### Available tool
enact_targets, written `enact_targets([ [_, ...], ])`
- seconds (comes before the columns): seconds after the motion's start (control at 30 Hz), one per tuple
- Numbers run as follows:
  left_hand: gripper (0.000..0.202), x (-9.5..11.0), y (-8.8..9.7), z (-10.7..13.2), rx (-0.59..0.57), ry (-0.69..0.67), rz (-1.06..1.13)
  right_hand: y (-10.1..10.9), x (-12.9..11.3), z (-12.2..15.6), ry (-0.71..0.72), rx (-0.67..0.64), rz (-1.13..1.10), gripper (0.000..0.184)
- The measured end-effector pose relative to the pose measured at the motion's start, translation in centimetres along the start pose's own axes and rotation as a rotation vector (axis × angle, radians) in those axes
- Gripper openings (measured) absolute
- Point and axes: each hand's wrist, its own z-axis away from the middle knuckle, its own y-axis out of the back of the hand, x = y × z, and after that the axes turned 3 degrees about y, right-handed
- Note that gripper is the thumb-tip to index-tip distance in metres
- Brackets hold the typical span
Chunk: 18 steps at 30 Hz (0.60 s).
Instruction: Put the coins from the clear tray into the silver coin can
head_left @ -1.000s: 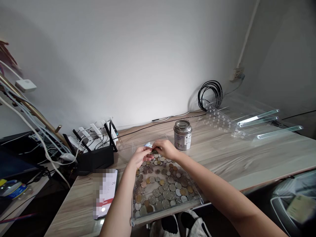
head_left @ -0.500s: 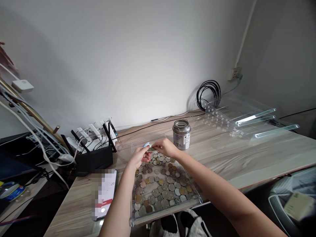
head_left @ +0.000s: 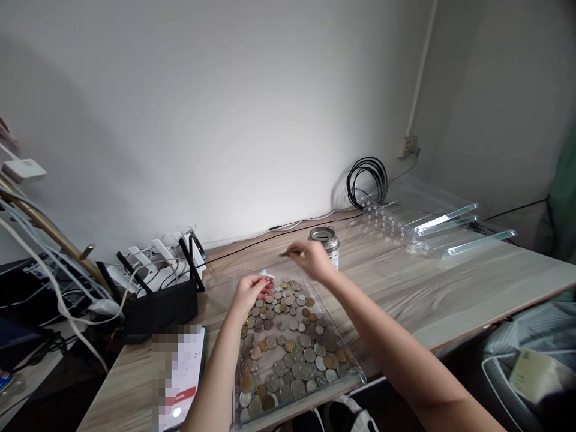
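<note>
My right hand (head_left: pixel 311 259) is raised just in front of the metal tin (head_left: pixel 332 243), which has a slot in its lid. Its fingers pinch a coin (head_left: pixel 284 254), seen nearly edge-on. Over the far left part of a clear plastic tray (head_left: pixel 362 377), my left hand (head_left: pixel 249 293) is closed on a small crumpled piece of pale blue and white tissue (head_left: pixel 266 274). Many silver, gold and copper-coloured coins (head_left: pixel 297 354) lie spread in the tray. My right hand hides the lower part of the tin.
A phone (head_left: pixel 191 366) lies left of the tray. Behind it stand a black router (head_left: pixel 162 306) with antennas and tangled cables. Clear acrylic racks (head_left: pixel 423 240) and a coiled black cable (head_left: pixel 366 183) are at the back right. A bin (head_left: pixel 517 360) stands below the right edge.
My right hand has moved away from my left, up and to the right towards the tin, carrying the coin. My left hand keeps the tissue. The camera view has shifted slightly.
</note>
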Motion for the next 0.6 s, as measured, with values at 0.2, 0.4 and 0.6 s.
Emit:
enact_targets([
  [0.2,0.032,-0.3,0.3,-0.5,0.073,0.0,0.016,8.2,3.5,-3.1,-0.15,-0.032,0.623,0.017],
  [0.4,0.028,-0.8,0.5,-1.0,0.09,0.002,-0.001,8.4,3.9,-4.5,-0.166,-0.257,0.726,0.021],
  [0.6,0.02,-1.0,0.7,-1.3,0.176,-0.006,-0.087,8.2,1.7,-5.5,-0.265,-0.414,0.885,0.025],
])
